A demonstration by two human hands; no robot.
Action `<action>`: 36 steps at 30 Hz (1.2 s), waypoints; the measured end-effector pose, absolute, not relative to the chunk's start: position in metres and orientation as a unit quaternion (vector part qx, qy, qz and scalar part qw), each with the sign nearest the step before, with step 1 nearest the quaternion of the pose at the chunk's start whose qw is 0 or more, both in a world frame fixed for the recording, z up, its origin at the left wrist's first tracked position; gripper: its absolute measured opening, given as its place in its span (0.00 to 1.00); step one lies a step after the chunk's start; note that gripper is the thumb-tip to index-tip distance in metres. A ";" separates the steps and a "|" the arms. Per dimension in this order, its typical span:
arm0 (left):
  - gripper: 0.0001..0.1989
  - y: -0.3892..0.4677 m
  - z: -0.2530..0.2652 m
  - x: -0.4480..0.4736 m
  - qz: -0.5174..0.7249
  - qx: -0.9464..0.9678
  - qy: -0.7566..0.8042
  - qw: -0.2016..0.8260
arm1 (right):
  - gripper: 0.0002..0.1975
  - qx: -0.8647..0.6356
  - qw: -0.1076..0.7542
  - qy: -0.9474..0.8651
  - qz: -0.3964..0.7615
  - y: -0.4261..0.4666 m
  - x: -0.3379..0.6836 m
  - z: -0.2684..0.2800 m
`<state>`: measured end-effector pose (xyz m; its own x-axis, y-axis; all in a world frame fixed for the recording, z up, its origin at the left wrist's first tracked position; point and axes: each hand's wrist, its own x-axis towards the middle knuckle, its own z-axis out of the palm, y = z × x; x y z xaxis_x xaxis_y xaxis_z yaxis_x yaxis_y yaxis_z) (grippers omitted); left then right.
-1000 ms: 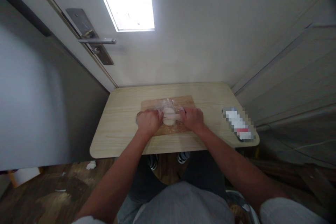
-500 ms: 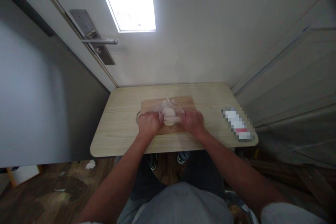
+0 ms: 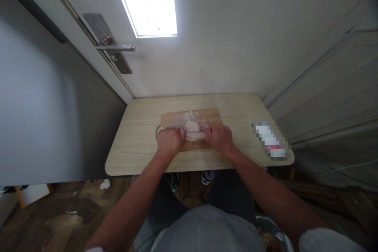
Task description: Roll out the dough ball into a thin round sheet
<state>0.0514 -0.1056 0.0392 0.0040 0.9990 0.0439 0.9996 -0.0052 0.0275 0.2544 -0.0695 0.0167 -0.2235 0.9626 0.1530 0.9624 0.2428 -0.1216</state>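
Note:
A pale, flour-dusted rolling pin (image 3: 196, 136) lies crosswise over a round piece of dough (image 3: 191, 126). My left hand (image 3: 171, 139) is closed around the pin's left end. At the other end, my right hand (image 3: 219, 137) grips it the same way, knuckles up. Most of the dough shows beyond the pin; the pin covers part of its near side. Beneath them is a wooden cutting board (image 3: 208, 114) with loose flour scattered around the dough.
The board rests on a light wood table (image 3: 132, 141) against a door with a metal handle (image 3: 116, 48). A pixelated flat object (image 3: 270, 139) lies at the table's right end. Below right is a container (image 3: 273, 240) with brown contents. Crumpled white paper (image 3: 104, 184) is on the floor.
Both hands have moved the rolling pin slightly toward me, uncovering more of the dough's far part. My view has shifted a little, so the table appears farther right.

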 end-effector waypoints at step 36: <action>0.32 -0.095 0.037 0.047 -0.032 -0.684 -0.729 0.002 | 0.27 -0.614 0.059 -0.787 0.005 -0.050 0.245 0.022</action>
<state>0.0472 -0.0952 0.0370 -0.0637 0.9969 0.0458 0.9971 0.0617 0.0441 0.2453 -0.0501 0.0224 -0.2402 0.9669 0.0861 0.9657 0.2470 -0.0804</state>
